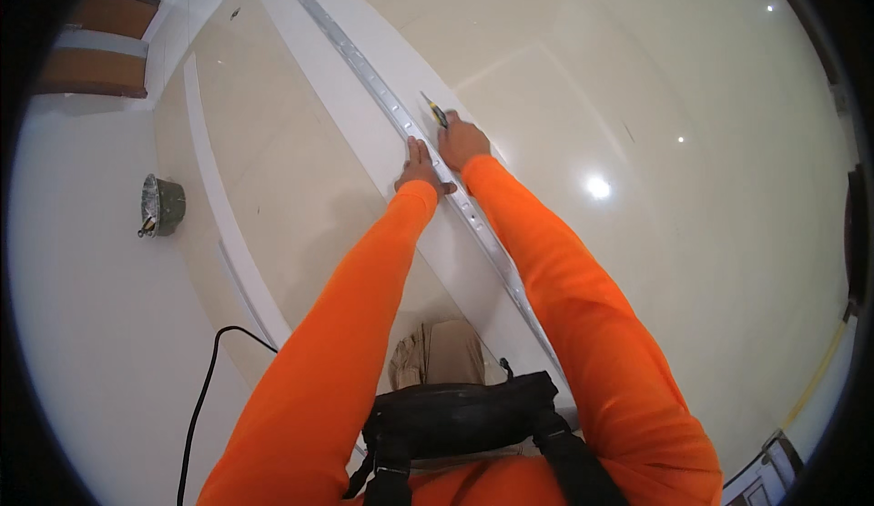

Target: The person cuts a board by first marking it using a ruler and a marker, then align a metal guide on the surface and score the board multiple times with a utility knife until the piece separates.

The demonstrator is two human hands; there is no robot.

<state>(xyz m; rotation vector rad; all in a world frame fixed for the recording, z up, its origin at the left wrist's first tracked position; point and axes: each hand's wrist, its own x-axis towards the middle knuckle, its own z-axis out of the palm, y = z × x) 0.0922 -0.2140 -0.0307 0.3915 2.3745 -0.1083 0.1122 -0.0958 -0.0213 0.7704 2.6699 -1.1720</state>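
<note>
A long silver metal channel [368, 78] with slots along it lies diagonally over a white board strip [314, 69] on the floor. My left hand [420, 171] rests on the channel, pressing it down, fingers stretched forward and thumb spread across it. On the channel's right side, my right hand [463, 141] is closed round a yellow-and-black utility knife [439, 115]. Its thin blade points forward and left, above the board's right part. The knife's lower end is hidden in my palm.
Glossy beige tiles [637, 260] spread to the right. A dark green bucket [167, 206] with something sticking out stands by the left wall. A black cable [208, 388] curves at lower left, near a narrow white strip [214, 156]. Brown wooden pieces [96, 71] are at upper left.
</note>
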